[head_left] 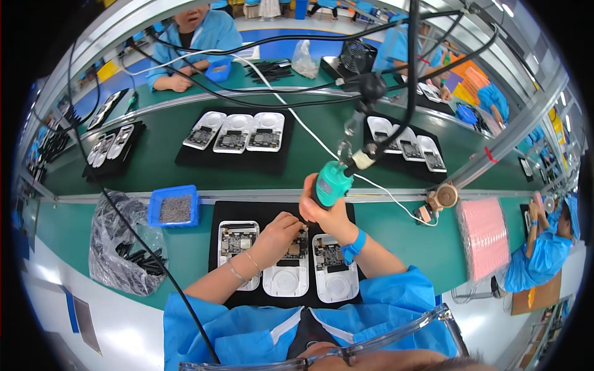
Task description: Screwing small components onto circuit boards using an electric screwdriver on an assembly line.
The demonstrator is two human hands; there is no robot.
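Three white plastic housings with circuit boards lie side by side on a black foam mat [260, 211] in front of me. My left hand [277, 240] reaches over the middle housing [286, 281], its fingers pinched together at the board's upper end; what they hold, if anything, is hidden. My right hand [331, 217] is wrapped round a teal electric screwdriver [333, 181] that hangs from above, its tip hidden behind the hands. Below my right wrist sits the right housing [338, 285]. The left housing [239, 240] is partly covered by my left forearm.
A blue bin [175, 206] of small screws and a clear bag [127, 247] of black parts lie left. Pink bubble wrap [484, 238] lies right. Beyond, a green conveyor [303, 167] carries mats of housings. Cables [281, 99] cross overhead; co-workers sit opposite and right.
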